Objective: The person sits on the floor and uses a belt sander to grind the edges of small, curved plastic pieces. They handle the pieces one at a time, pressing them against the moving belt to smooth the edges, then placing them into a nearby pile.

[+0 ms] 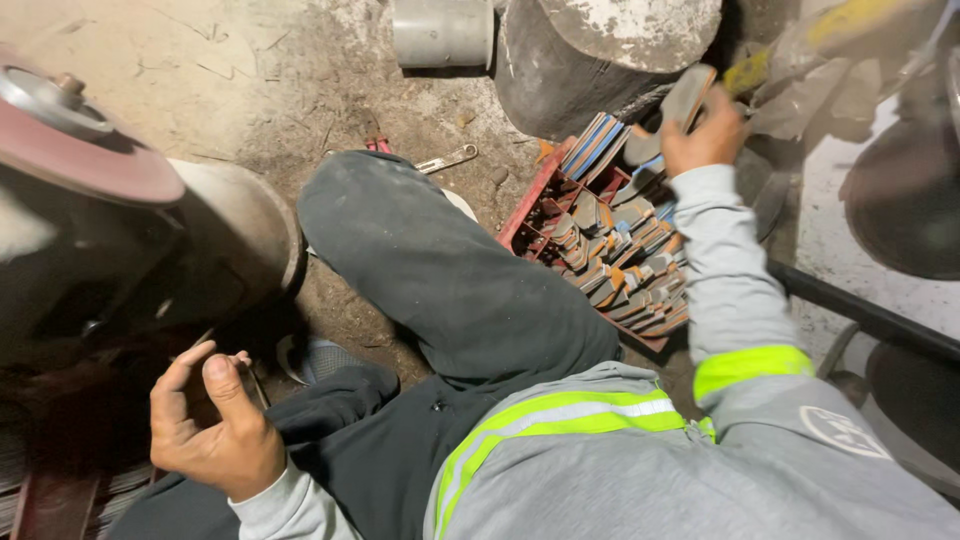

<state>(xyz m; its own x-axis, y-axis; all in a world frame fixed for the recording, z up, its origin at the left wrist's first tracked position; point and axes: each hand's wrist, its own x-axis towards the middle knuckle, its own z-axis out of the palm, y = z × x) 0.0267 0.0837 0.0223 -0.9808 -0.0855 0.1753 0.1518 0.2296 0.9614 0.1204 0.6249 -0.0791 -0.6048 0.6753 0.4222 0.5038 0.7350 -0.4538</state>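
Grey blade (683,100) clamped in right hand (706,135) fingers above red crate (528,205); left hand (212,425) fingers curled, empty.

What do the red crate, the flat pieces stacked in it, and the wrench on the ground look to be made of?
The crate looks like moulded plastic: even red colour, thin gridded walls. The stacked pieces seem to be dull grey metal with orange, rust-like patches, though that is uncertain. The right hand grips one such piece. The wrench looks like bare steel, pale and slightly shiny against the dirt.

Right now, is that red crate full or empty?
Full. The red crate is packed with flat grey and orange pieces stacked on edge; the right hand holds one such piece above it.
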